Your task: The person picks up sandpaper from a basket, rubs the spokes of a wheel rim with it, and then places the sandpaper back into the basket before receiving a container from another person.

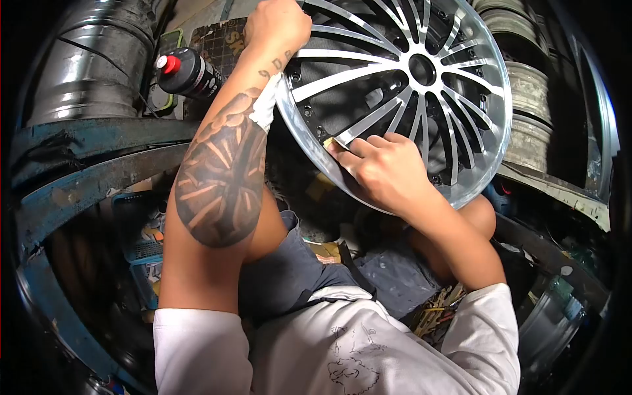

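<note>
A multi-spoke alloy wheel (375,64) with bright spoke faces and dark gaps is tilted up in front of me. My left hand (280,25) is closed at the wheel's upper left edge, its fingertips hidden. Between that forearm and the rim hangs a white cloth (264,105). My right hand (385,168) pinches a small yellowish piece of sandpaper (329,142) against the inner lip of the rim at the lower left, beside a spoke's end. Most of the sandpaper is covered by the fingers.
A dark bottle with a red cap (189,74) lies tilted left of my forearm. Metal wheels (92,56) are stacked at the left, with more wheels (528,99) at the right. A blue metal frame (72,174) runs along the left. A blue basket (146,253) sits below it.
</note>
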Action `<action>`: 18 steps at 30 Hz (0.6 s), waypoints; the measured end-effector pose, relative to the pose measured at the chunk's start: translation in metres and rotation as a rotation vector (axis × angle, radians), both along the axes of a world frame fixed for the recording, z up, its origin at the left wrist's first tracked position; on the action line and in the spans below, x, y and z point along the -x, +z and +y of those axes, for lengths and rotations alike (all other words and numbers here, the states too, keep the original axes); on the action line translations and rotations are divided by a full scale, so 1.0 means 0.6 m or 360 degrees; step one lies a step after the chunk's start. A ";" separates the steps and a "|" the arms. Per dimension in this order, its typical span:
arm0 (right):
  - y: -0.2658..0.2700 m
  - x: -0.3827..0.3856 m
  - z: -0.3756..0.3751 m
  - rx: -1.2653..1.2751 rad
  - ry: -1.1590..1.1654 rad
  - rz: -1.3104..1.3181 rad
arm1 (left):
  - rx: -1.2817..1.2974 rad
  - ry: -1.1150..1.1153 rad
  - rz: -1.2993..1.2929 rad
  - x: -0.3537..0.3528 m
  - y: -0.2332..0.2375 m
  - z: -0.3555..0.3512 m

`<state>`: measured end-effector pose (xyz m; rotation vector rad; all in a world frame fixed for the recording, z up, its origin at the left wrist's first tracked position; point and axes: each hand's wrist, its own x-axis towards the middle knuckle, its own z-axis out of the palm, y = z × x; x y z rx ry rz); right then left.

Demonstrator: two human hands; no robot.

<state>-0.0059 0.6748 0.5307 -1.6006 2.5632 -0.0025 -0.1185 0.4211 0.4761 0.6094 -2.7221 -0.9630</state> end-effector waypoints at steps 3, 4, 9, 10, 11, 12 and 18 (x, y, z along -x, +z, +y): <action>0.008 0.004 0.001 -0.0048 0.0008 -0.0038 | 0.0075 0.0001 0.0140 0.000 -0.006 0.001; 0.004 0.005 0.000 0.0001 0.0034 -0.0049 | 0.0047 -0.0006 0.0153 -0.001 -0.011 -0.003; 0.030 -0.008 0.013 -0.0269 -0.0023 -0.0065 | -0.0025 0.0033 0.0042 0.005 -0.004 -0.001; 0.033 -0.010 0.011 -0.0093 -0.0063 -0.0051 | -0.0018 0.0013 0.0060 0.002 -0.003 0.001; 0.034 -0.009 0.005 0.0082 -0.0100 -0.0025 | -0.0011 -0.0003 0.0089 0.001 0.000 0.001; 0.035 -0.007 0.003 0.0255 -0.0140 0.0001 | -0.0007 -0.0022 0.0118 0.000 0.000 0.002; 0.026 -0.009 -0.001 0.0063 -0.0140 -0.0026 | -0.0075 -0.0080 0.0160 0.000 -0.021 -0.009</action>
